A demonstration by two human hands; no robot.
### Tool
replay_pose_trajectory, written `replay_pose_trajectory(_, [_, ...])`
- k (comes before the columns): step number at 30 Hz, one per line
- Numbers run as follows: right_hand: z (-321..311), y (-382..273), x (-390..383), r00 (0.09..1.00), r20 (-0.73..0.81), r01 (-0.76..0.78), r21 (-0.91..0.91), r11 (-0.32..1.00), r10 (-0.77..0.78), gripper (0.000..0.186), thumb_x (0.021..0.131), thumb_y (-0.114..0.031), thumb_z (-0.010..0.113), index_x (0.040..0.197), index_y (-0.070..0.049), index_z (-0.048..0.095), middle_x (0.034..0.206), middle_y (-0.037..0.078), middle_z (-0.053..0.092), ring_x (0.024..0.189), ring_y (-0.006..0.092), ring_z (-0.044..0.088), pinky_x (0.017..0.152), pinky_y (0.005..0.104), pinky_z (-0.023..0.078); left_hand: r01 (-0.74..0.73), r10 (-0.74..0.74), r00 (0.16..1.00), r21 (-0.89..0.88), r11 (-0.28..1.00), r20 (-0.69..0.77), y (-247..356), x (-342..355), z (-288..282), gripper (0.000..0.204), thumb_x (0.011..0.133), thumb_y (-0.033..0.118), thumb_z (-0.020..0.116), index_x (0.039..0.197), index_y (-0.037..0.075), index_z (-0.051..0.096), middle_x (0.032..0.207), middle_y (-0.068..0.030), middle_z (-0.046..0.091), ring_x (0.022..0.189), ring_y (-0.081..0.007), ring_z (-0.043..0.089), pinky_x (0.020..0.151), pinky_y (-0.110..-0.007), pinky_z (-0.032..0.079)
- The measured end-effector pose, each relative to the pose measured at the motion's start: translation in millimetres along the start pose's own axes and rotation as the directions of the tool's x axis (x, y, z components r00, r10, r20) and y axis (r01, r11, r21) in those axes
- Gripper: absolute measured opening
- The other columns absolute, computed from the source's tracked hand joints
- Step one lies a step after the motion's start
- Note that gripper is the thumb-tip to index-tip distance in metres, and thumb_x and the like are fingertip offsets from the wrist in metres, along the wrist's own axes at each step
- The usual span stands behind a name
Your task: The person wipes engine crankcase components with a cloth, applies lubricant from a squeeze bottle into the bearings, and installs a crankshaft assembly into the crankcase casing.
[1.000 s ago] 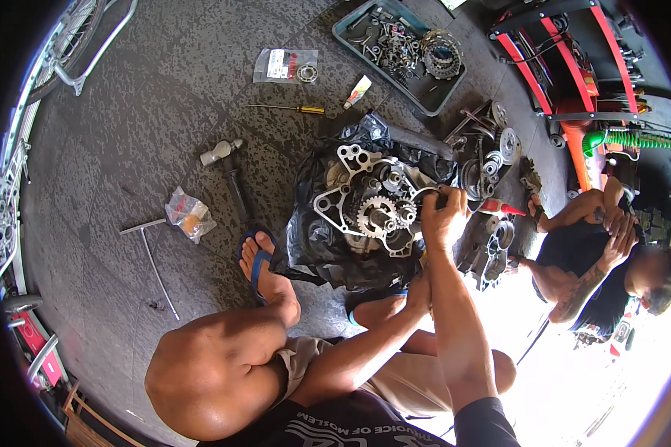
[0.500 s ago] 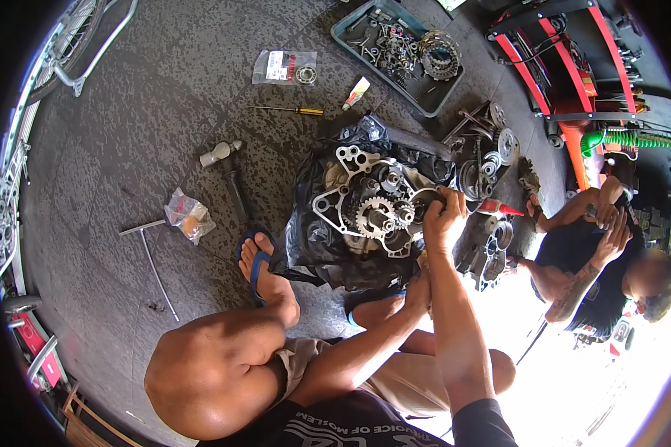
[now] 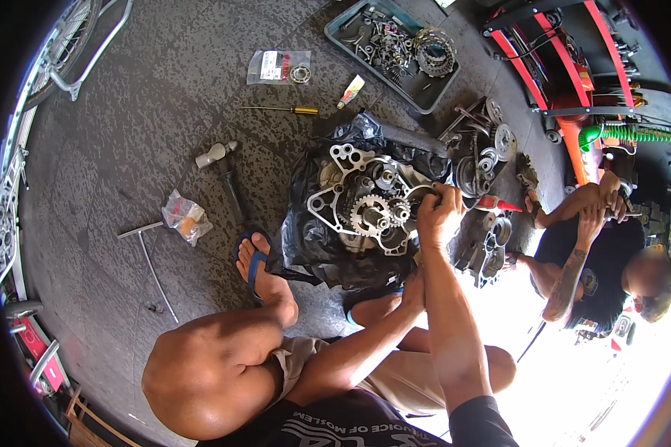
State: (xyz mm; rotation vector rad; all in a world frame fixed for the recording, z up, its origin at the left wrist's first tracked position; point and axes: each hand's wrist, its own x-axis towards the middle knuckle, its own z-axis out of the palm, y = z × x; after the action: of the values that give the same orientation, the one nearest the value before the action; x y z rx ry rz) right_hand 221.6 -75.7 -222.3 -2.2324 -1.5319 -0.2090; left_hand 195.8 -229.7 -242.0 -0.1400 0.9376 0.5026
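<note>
Right hand [image 3: 440, 217] half-curled at the engine [image 3: 370, 213], on its right edge, hold unclear; left hand [image 3: 415, 289] just below, fingers hidden, can't tell its grip. Floor [image 3: 127, 141] stretches wide left of the engine.

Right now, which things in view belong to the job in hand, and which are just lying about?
Likely in the job:
silver metal engine unit with exposed toothed gears, right hand at its edge
crumpled black plastic sheet beneath it

Lying about, untouched:
yellow-handled screwdriver
dark-handled metal hammer
clear packet with orange contents
rectangular blue-grey tray of metal parts
</note>
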Motion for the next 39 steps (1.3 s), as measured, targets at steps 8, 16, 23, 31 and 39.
replay_pose_trajectory(8, [-5.3,-8.2,1.1,1.0,-0.002,0.022,-0.001,1.0,-0.022,0.015,0.073,-0.009,0.06,0.088,-0.007,0.063,0.09,0.009,0.062,0.088,0.0295,0.059,0.081,0.0434,0.043,0.0,0.0,1.0,0.008,1.0,-0.006,-0.7,-0.9,-3.9,0.037,0.103,0.031,0.034,0.106,0.007,0.063,0.092,-0.0093,0.067,0.076,-0.0208,0.066,0.066,-0.036,0.054])
replay_pose_trajectory(16, [-1.5,-0.8,0.2,0.999,-0.014,0.031,-0.003,1.0,-0.031,0.016,0.075,-0.007,0.057,0.089,-0.007,0.064,0.089,0.01,0.061,0.086,0.0308,0.059,0.08,0.0437,0.043,-0.008,0.008,1.0,0.022,1.0,-0.005,1.7,-0.4,-2.7,0.037,0.103,0.03,0.033,0.107,0.008,0.063,0.093,-0.0092,0.067,0.077,-0.0211,0.066,0.067,-0.036,0.054])
replay_pose_trajectory(23, [-20.9,-3.1,-0.3,0.985,0.059,0.151,0.151,0.977,-0.161,0.019,0.08,-0.008,0.065,0.099,-0.005,0.063,0.095,0.013,0.064,0.093,0.034,0.062,0.086,0.0438,0.046,-0.011,0.012,1.0,0.036,0.999,-0.014,12.0,-5.5,-6.7,0.037,0.103,0.03,0.033,0.107,0.009,0.062,0.094,-0.0091,0.067,0.077,-0.0213,0.066,0.067,-0.036,0.054])
replay_pose_trajectory(31, [-23.8,43.0,25.6,0.901,0.209,0.354,0.15,0.923,-0.38,0.019,0.079,-0.021,0.077,0.085,-0.009,0.064,0.084,0.01,0.065,0.072,0.0321,0.065,0.059,0.0426,0.053,-0.03,0.035,0.999,0.19,0.981,-0.02,24.1,-21.6,13.0,0.037,0.104,0.029,0.031,0.108,0.009,0.062,0.095,-0.009,0.067,0.078,-0.0215,0.066,0.067,-0.037,0.055])
replay_pose_trajectory(39, [-40.0,35.3,23.7,0.996,0.061,-0.082,0.411,0.908,0.062,0.012,0.092,-0.014,0.062,0.091,-0.002,0.065,0.087,0.02,0.066,0.082,0.0407,0.065,0.069,0.0456,0.052,0.048,-0.043,0.997,-0.09,0.995,0.058,26.4,-10.3,-6.4,0.036,0.104,0.046,0.04,0.102,0.016,0.059,0.093,-0.0034,0.064,0.082,-0.0196,0.066,0.072,-0.035,0.055])
